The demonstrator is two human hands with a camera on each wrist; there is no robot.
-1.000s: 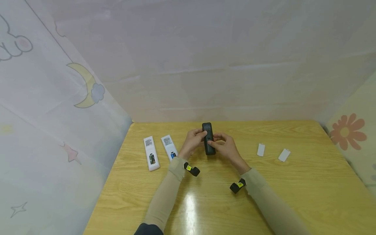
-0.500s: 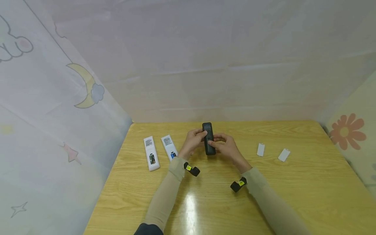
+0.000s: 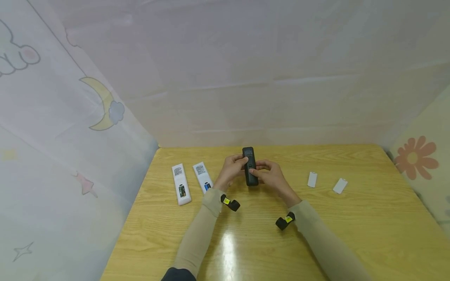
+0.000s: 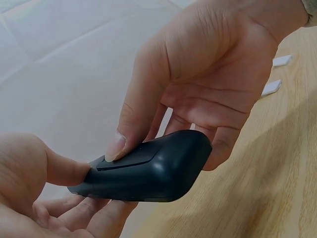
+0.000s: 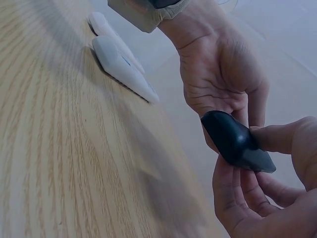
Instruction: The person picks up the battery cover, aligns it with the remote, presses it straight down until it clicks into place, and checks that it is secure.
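A black remote control (image 3: 251,180), its back facing up, is held above the table between both hands. My left hand (image 3: 230,171) grips it from the left, the thumb resting on the battery cover (image 4: 133,159). From the right, my right hand (image 3: 271,177) holds it with the thumb on its back and fingers underneath. The cover looks seated in the left wrist view. In the right wrist view the black remote (image 5: 233,139) shows its rounded end, and the undersides of the fingers are partly hidden.
Two white remotes lie face down on the table (image 3: 253,242) to the left: one (image 3: 178,177) shows batteries in its uncovered compartment, the other (image 3: 200,171) is partly behind my left wrist. Two small white covers (image 3: 312,179) lie to the right. A printed cloth hangs behind.
Both hands keep hold of the black remote in nearly the same place. Only a very slight shift of the right wrist shows; the other items stay put.
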